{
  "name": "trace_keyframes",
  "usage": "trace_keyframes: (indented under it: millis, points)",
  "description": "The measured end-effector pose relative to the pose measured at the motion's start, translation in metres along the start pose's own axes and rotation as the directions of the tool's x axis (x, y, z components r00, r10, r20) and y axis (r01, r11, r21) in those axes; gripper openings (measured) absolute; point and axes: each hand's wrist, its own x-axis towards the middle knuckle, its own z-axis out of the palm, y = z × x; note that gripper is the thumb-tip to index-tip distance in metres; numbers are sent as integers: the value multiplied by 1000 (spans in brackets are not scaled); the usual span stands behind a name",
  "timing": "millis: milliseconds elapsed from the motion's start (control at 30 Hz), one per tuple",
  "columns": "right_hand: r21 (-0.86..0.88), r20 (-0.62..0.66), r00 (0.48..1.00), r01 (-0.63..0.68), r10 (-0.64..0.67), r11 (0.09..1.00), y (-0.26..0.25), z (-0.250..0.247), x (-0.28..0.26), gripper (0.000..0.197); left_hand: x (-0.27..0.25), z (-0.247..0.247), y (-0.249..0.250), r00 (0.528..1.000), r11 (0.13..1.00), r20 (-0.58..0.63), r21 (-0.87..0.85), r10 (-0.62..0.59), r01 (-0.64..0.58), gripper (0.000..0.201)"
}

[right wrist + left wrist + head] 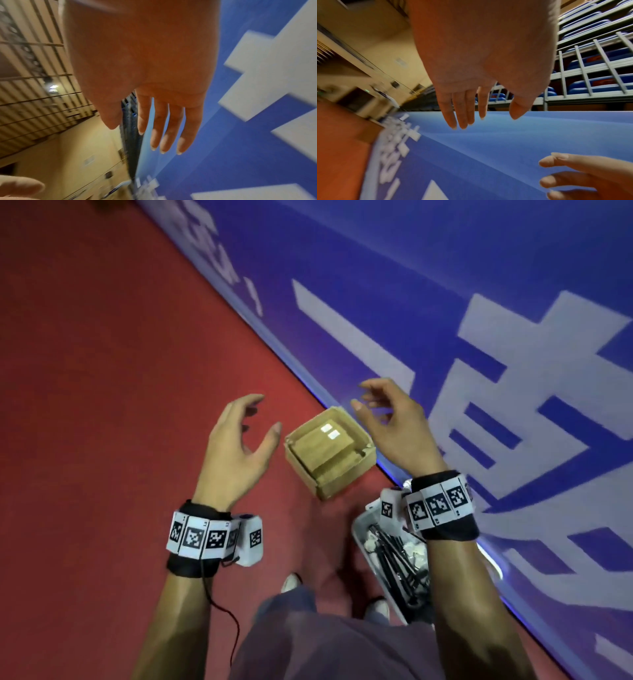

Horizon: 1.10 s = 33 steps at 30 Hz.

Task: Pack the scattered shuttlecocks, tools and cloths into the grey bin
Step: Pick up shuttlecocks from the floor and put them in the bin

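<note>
The grey bin (363, 537) stands on the red floor by my feet, under my right wrist. Black tools (397, 563) and white shuttlecocks (370, 542) lie inside it. My left hand (239, 436) hovers left of a cardboard box (329, 455), fingers relaxed and holding nothing. My right hand (387, 419) hovers to the right of the same box, also relaxed and holding nothing. In the left wrist view my left hand (477, 108) has straight fingers over the blue board. The right wrist view shows my right hand (154, 128) with straight fingers.
A tall blue board (445, 302) with white lettering runs diagonally along the right side. The red floor (102, 371) stretches out to the left. My shoes (291, 582) stand below the box. Railings and blue seats (590, 67) rise behind the board.
</note>
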Motion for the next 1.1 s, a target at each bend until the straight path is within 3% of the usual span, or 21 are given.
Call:
trace_keyframes:
  millis: [133,267,367,500,633,900,967,1100]
  points:
    - [74,222,969,92,-106,993,-57,103,-2,36,-54,-81,-49,971,982,-166,54,-171,182,46]
    - [135,418,886,160,-202,978,-114,221,-22,35,-120,-171,-102,907,940,-302,81,-293,331,48]
    - [175,497,828,198,-260,964,-155,307,-45,34,-173,-237,-139,851,898,-378,100,-365,429,51]
    - [228,641,679,274,-356,934,-221,430,-102,35,-265,-331,-190,755,821,-492,130,-434,556,54]
    - [298,773,467,330,-429,896,-282,536,-161,35,-356,-394,-224,594,714,-626,82,-506,695,55]
    - [458,856,68,362,-512,812,-346,711,-278,31,-508,-440,-262,166,452,-769,-174,-617,875,58]
    - [494,852,-14,356,-524,793,-360,754,-300,31,-529,-451,-273,85,391,-780,-213,-620,895,59]
    - [542,836,-122,334,-535,771,-395,846,-328,29,-551,-490,-303,-25,296,-796,-255,-605,921,57]
